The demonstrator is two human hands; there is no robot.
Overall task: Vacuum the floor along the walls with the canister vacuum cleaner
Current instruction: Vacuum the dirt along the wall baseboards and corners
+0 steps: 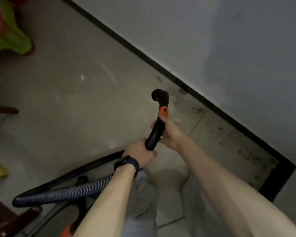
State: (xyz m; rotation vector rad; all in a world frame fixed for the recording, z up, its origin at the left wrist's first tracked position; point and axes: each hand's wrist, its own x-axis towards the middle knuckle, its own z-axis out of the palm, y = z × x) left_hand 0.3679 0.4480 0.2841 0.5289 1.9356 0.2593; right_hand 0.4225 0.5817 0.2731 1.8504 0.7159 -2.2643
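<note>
Here, both my hands are on one curved vacuum handle (154,134), a smooth black plastic tube. My left hand (140,151) wraps its fingers round the near end of it, where it joins the hose. My right hand (170,132) grips it just beyond my left, with the thumb lying up along the tube and touching the one orange slider (163,112). Past that thumb the tube bends into a round open mouth (156,95).

One ribbed hose (79,189), bluish and springy-looking, runs back from under my left wrist and loops away to the left. On that wrist sits one dark band (126,162).

Below my hands lies a floor (75,100) of glossy beige tile. To the right of my right hand the tiles carry many dark specks (220,130), thickest beside the single black skirting strip (161,69) at the foot of the matt grey wall (212,40). Far off to the left of my left hand stands one green plastic stool (12,40) with rounded, flared legs.
</note>
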